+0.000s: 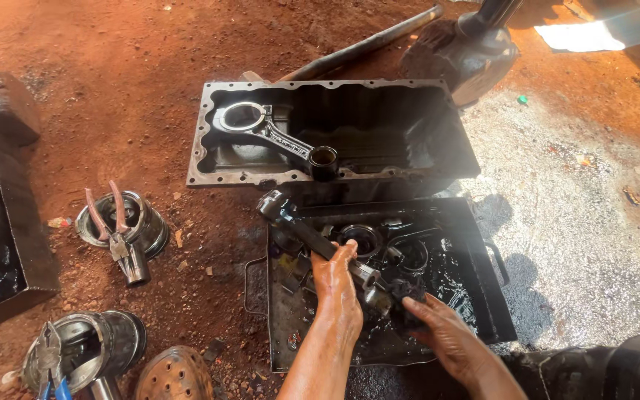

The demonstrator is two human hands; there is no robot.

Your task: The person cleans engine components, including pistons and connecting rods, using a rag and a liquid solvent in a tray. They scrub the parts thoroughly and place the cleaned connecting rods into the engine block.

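The left hand [337, 285] grips a rod [312, 241] over the tray [483, 289]. The right hand [442, 333], at 3 o'clock, closes on its dark end [401, 292].

Pliers [116, 230] on metal bowl [153, 233], oil pan [409, 111] holding connecting rod [275, 135]

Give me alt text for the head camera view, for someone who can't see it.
A person's left hand grips an oily connecting rod over a black tray of dark oil and piston parts, while the right hand holds its lower end. Behind sits an oil pan holding another connecting rod; pliers rest on a piston on the red dirt.
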